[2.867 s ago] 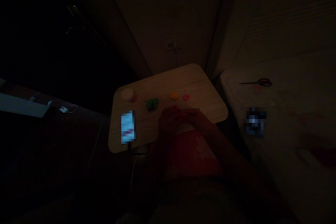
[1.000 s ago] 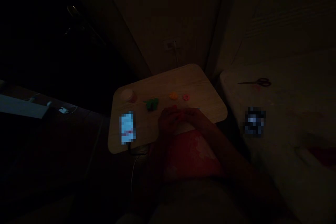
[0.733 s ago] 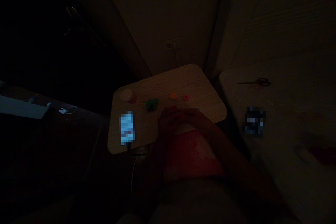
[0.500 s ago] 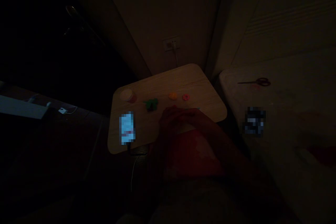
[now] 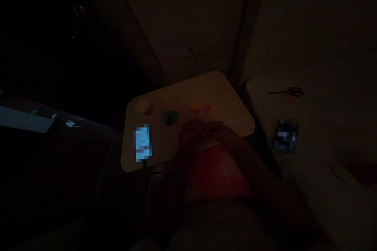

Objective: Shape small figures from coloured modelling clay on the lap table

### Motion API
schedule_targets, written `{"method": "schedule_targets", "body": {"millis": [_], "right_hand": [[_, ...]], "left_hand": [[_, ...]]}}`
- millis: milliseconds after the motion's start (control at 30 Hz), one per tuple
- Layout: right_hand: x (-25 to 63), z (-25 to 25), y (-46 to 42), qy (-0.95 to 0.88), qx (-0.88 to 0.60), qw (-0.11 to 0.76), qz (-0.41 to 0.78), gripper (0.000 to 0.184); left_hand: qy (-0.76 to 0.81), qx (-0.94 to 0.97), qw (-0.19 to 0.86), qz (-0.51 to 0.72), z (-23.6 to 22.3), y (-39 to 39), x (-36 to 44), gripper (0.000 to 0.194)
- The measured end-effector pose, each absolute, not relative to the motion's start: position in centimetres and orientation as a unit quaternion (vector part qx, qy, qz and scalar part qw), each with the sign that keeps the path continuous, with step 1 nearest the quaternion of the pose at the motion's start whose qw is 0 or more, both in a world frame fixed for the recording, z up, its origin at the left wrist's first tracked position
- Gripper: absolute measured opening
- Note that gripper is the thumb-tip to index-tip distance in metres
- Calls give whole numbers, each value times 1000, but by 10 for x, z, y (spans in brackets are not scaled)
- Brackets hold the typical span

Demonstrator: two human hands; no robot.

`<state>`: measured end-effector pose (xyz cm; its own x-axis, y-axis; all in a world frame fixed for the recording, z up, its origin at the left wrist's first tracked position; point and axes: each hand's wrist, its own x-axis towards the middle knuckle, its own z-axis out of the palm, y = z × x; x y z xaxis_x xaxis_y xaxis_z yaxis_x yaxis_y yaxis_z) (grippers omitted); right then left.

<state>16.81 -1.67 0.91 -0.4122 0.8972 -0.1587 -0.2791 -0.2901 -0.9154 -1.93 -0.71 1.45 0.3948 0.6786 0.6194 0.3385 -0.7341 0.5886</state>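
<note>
- A small red piece point(image 5: 195, 119) shows at the far side of the left hand point(image 5: 188, 133), over the near part of the table; most of it is hidden, and whether it is held or lies on the tabletop cannot be told.
- The left hand has its fingers curved inward, meeting or nearly meeting those of the right hand point(image 5: 217, 130); the light is too dim to tell whether it grips anything.
- The right hand comes in from the other side, its fingers bent toward the left; its grip cannot be made out either.
- A thin, pale bluish thing point(image 5: 222, 121) shows just past the right hand, mostly hidden by it.
- Beyond the hands, an orange lump point(image 5: 194, 107) lies on the table, with a pink ring-like piece point(image 5: 209, 109) just to its right, the two apart.
- To the left of the hands lies a green piece point(image 5: 171, 116) of uneven outline, dark at its near side.
- Farther left, near the table's far left corner, stands a tub point(image 5: 143, 107) with a pale top.
- Nearer the person, a lit phone point(image 5: 143, 143), its screen pixelated, lies by the left edge, a dark cable point(image 5: 153, 172) running from its near end.
- All of these are on a light wooden table point(image 5: 218, 86) with rounded corners.
- Reddish cloth point(image 5: 216, 176) covers the person's lap below the hands.
- On the pale surface point(image 5: 318, 125) at the right lie scissors point(image 5: 290, 91) and a pixelated dark object point(image 5: 285, 135).
- A wall socket point(image 5: 193, 49) sits behind the table.
</note>
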Motion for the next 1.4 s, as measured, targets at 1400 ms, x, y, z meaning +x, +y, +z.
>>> {"method": "schedule_targets", "body": {"millis": [1400], "right_hand": [[172, 7, -20, -413, -336, 428, 731, 36]], "left_hand": [[326, 745, 284, 509, 15, -7, -20, 19]]}}
